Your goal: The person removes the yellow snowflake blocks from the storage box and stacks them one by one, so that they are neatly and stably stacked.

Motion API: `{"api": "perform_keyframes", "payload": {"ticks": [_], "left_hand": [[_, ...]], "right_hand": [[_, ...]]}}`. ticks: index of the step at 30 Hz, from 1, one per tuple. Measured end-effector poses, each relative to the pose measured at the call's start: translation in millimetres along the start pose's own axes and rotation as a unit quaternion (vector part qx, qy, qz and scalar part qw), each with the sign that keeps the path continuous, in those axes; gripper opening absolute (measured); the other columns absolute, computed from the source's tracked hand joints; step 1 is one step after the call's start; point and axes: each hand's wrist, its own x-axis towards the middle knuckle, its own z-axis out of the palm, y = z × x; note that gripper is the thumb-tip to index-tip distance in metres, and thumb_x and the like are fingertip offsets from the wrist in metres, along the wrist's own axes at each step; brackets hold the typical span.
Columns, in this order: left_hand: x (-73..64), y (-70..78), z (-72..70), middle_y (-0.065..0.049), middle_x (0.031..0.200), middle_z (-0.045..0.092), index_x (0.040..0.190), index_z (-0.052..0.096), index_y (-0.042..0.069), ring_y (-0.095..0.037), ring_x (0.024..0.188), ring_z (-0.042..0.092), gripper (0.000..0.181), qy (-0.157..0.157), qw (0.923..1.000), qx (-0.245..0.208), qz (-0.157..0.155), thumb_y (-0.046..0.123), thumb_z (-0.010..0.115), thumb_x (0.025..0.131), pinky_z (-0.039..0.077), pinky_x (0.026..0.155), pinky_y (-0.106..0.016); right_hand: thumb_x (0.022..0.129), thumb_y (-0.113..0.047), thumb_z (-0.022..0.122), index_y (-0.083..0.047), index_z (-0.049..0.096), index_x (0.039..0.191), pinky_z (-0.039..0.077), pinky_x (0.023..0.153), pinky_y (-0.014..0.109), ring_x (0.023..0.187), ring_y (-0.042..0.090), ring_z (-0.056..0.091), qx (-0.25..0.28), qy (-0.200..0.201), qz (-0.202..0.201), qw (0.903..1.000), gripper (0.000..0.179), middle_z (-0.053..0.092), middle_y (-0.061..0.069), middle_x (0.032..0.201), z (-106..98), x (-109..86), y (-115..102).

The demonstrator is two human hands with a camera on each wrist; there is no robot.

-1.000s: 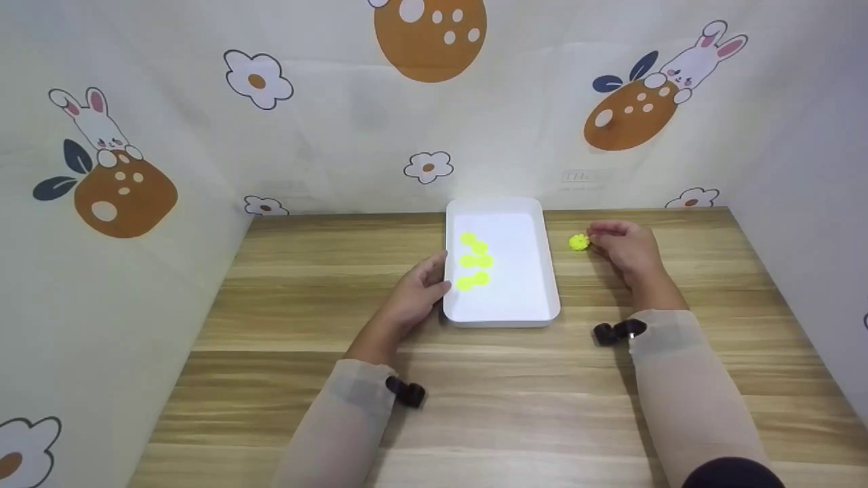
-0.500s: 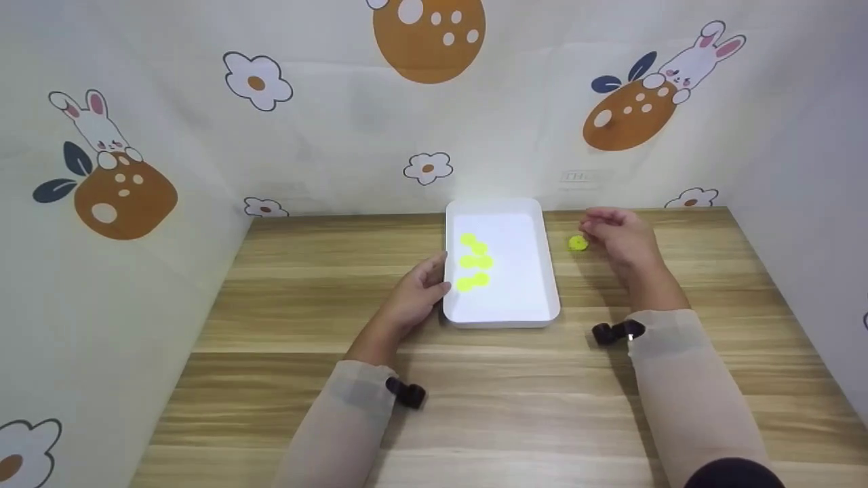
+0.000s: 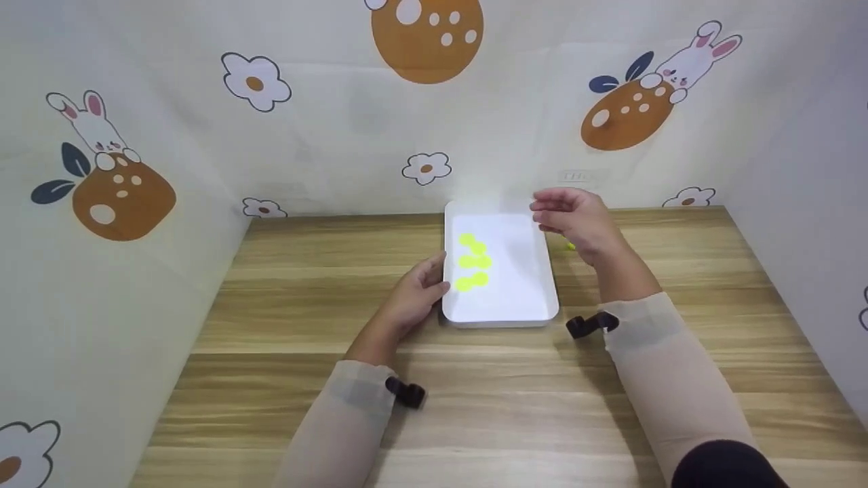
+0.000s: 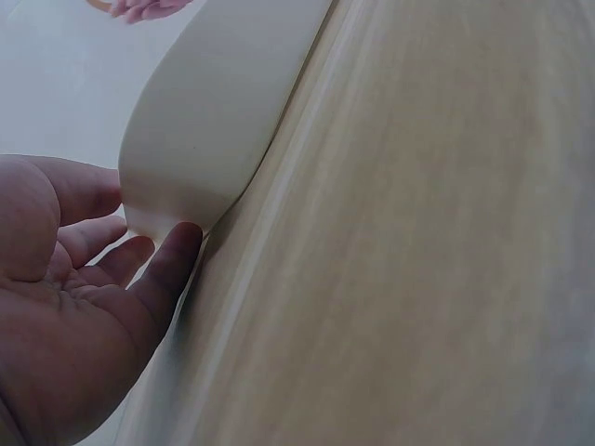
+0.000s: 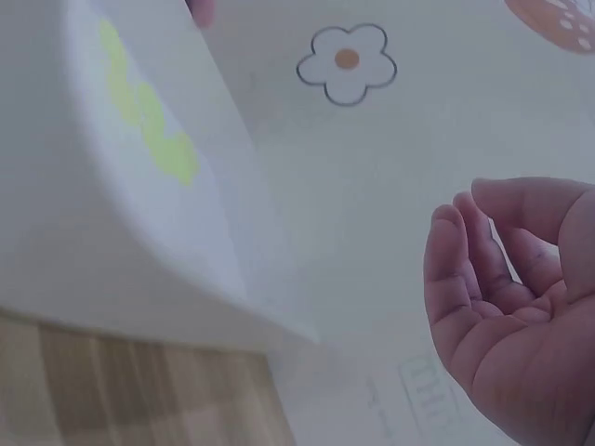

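Note:
A white rectangular tray [image 3: 519,271] lies on the wooden table, with several small bright-yellow round pieces [image 3: 478,261] in its left half, in three joined-looking clusters. My left hand [image 3: 415,293] touches the tray's left side with spread fingertips and thumb; the left wrist view shows them against the outside of its wall. Over the tray's far right corner hovers my right hand [image 3: 576,220], its fingers loosely bent, and nothing shows between them in the right wrist view [image 5: 516,288]. One more yellow piece [image 3: 571,246] lies on the table, mostly hidden under that hand.
A patterned cloth wall [image 3: 339,135] with rabbits and flowers stands right behind the tray. Side walls [image 3: 800,176] flank the wooden table [image 3: 305,291]. A small black camera [image 3: 591,325] sits on each sleeve's cuff.
My right hand has withdrawn from the yellow piece on the table and moved left, up to the tray's far right corner. My left hand and the tray stay in place.

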Motion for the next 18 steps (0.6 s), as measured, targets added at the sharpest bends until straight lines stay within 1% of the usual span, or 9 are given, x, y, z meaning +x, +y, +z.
{"api": "perform_keyframes", "payload": {"ticks": [4, 6, 11, 13, 15, 18], "left_hand": [[-0.5, 0.4, -0.3, -0.016, 0.17, 0.045, 0.166, 0.039, 0.014, -0.028, 0.16, 0.041, 0.064, 0.003, 1.0, 0.002, -0.001, 0.005, 0.06, 0.106, 0.038, 0.131, -0.044], [-0.5, 0.3, -0.9, -0.016, 0.17, 0.044, 0.166, 0.04, 0.015, -0.028, 0.16, 0.04, 0.064, 0.003, 1.0, 0.004, -0.001, 0.006, 0.06, 0.106, 0.038, 0.131, -0.044], [-1.3, 1.4, -2.2, -0.011, 0.172, 0.041, 0.166, 0.04, 0.017, -0.027, 0.161, 0.039, 0.065, 0.006, 0.9999, 0.013, -0.005, 0.007, 0.062, 0.106, 0.039, 0.13, -0.044], [-1.6, 2.1, -2.0, -0.009, 0.173, 0.04, 0.166, 0.041, 0.017, -0.025, 0.162, 0.037, 0.065, 0.008, 0.9998, 0.018, -0.007, 0.008, 0.062, 0.105, 0.037, 0.131, -0.043], [-1.5, 2.0, -1.5, -0.01, 0.173, 0.04, 0.166, 0.041, 0.017, -0.026, 0.162, 0.037, 0.065, 0.008, 0.9998, 0.02, -0.005, 0.008, 0.062, 0.106, 0.036, 0.132, -0.044], [-1.3, 2.1, -0.4, -0.01, 0.173, 0.041, 0.166, 0.041, 0.017, -0.025, 0.162, 0.037, 0.064, 0.009, 0.9997, 0.021, -0.003, 0.008, 0.062, 0.106, 0.035, 0.132, -0.044]], "right_hand": [[0.099, -0.008, 0.076, -0.005, 0.07, 0.132, 0.064, 0.09, 0.023, 0.105, 0.016, 0.075, -0.033, -0.04, 0.0, 0.9987, 0.034, 0.077, 0.004, 0.116, 17.8, 11.2, -6.2], [0.099, -0.008, 0.075, -0.006, 0.071, 0.133, 0.064, 0.091, 0.024, 0.106, 0.016, 0.075, -0.046, -0.053, 0.007, 0.9975, 0.034, 0.077, 0.004, 0.116, 26.6, 17.5, -7.3], [0.099, -0.009, 0.076, -0.009, 0.072, 0.132, 0.065, 0.095, 0.029, 0.112, 0.023, 0.074, -0.066, -0.068, 0.035, 0.9949, 0.033, 0.077, 0.004, 0.117, 45.8, 32.8, -5.8], [0.098, -0.01, 0.077, -0.011, 0.072, 0.131, 0.065, 0.096, 0.031, 0.111, 0.022, 0.074, -0.076, -0.072, 0.046, 0.9934, 0.034, 0.077, 0.004, 0.118, 51.2, 39.1, -2.6], [0.098, -0.011, 0.077, -0.012, 0.072, 0.132, 0.064, 0.097, 0.033, 0.111, 0.022, 0.074, -0.084, -0.074, 0.058, 0.992, 0.034, 0.076, 0.005, 0.12, 55.6, 45.0, 1.4], [0.098, -0.01, 0.076, -0.01, 0.071, 0.135, 0.063, 0.101, 0.036, 0.118, 0.029, 0.072, -0.084, -0.077, 0.076, 0.9905, 0.037, 0.075, 0.011, 0.126, 60.6, 52.3, 8.0]]}}
